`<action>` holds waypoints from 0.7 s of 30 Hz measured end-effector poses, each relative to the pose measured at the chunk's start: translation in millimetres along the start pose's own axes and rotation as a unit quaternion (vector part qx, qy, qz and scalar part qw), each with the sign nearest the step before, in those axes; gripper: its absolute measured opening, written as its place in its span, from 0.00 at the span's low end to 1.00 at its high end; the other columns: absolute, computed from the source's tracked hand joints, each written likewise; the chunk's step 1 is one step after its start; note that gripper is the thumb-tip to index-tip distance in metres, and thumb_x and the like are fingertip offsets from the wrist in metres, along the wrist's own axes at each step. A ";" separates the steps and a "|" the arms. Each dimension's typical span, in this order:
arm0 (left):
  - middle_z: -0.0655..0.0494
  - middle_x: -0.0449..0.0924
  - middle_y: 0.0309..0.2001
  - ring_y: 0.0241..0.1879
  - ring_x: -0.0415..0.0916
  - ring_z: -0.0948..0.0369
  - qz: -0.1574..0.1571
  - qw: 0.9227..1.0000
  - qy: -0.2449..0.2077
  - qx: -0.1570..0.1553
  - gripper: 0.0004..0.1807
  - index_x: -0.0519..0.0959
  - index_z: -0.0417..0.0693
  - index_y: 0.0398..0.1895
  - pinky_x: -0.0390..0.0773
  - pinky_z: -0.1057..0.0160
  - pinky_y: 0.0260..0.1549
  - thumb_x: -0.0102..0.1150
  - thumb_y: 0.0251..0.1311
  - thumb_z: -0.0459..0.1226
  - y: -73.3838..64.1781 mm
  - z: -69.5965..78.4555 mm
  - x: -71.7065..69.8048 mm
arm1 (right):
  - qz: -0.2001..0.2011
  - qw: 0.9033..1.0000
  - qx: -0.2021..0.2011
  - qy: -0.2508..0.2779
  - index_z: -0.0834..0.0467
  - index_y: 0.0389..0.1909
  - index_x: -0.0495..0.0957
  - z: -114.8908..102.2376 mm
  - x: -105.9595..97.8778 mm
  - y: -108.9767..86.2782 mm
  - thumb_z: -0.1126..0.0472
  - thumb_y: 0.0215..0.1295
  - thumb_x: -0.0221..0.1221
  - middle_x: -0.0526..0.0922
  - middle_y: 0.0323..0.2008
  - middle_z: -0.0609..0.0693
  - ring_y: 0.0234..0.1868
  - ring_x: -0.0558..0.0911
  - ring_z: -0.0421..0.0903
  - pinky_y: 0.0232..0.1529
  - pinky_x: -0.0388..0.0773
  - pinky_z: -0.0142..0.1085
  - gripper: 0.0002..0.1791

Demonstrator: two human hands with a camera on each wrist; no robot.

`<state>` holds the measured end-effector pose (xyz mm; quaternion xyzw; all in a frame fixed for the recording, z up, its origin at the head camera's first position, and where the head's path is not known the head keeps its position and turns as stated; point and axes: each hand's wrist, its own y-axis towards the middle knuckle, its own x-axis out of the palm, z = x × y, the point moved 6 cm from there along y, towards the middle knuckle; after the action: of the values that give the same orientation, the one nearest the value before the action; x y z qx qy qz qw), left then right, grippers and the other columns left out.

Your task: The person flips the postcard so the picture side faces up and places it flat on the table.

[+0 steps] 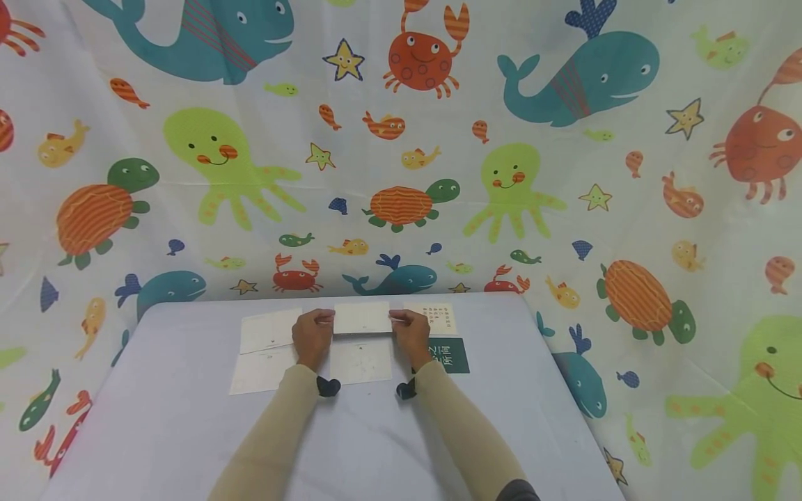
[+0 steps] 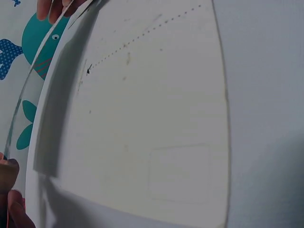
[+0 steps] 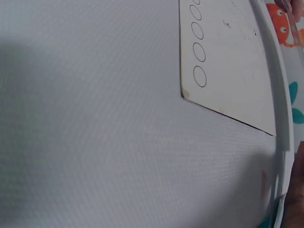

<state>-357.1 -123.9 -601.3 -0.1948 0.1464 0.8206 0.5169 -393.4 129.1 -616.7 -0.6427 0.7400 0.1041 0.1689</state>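
Both hands hold one pale postcard (image 1: pixel 361 318) by its short sides near the table's far edge. My left hand (image 1: pixel 312 337) pinches its left end, and my right hand (image 1: pixel 412 336) pinches its right end. Seen almost edge-on in the left wrist view, that postcard (image 2: pixel 34 71) is raised off the table. Just nearer lies another cream postcard (image 1: pixel 360 363). In the left wrist view this lying postcard (image 2: pixel 142 114) shows a dotted line and a faint stamp box; the right wrist view shows its row of printed circles.
Two cream cards, an upper one (image 1: pixel 269 330) and a lower one (image 1: pixel 258 374), lie at the left. On the right are a card with reddish characters (image 1: pixel 443 319) and a dark green card (image 1: pixel 457 355) with white characters. A sea-animal curtain (image 1: pixel 376 160) hangs behind the white table (image 1: pixel 370 445).
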 end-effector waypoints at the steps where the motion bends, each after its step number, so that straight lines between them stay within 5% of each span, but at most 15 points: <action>1: 0.43 0.91 0.49 0.52 0.86 0.46 0.001 1.000 0.000 0.003 0.15 0.88 0.43 0.53 0.78 0.45 0.61 0.59 0.69 0.26 0.0 1.0 -0.4 | 0.000 1.000 -0.001 0.005 0.47 0.49 0.90 0.0 -0.6 0.5 0.73 0.70 0.63 0.90 0.55 0.47 0.55 0.88 0.46 0.58 0.85 0.41 0.18; 9: 0.44 0.91 0.47 0.48 0.85 0.47 0.012 1.000 0.008 0.015 0.11 0.90 0.45 0.49 0.78 0.51 0.51 0.64 0.69 0.29 -1.9 10.2 -3.3 | -0.008 0.999 -0.005 0.050 0.52 0.49 0.90 -4.3 -3.2 0.2 0.74 0.69 0.64 0.90 0.50 0.50 0.40 0.88 0.43 0.48 0.85 0.33 0.17; 21: 0.47 0.91 0.49 0.46 0.79 0.50 0.028 0.999 0.020 0.005 0.09 0.91 0.47 0.49 0.73 0.53 0.50 0.67 0.71 0.35 0.3 14.7 -3.0 | 0.006 0.996 -0.028 0.078 0.54 0.50 0.90 -10.4 -7.0 0.4 0.68 0.73 0.65 0.91 0.49 0.48 0.45 0.89 0.43 0.50 0.87 0.33 0.11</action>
<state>-358.7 -119.9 -586.9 -0.2042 0.1659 0.8301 0.4917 -394.1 131.8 -604.4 -0.6491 0.7514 0.0753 0.0914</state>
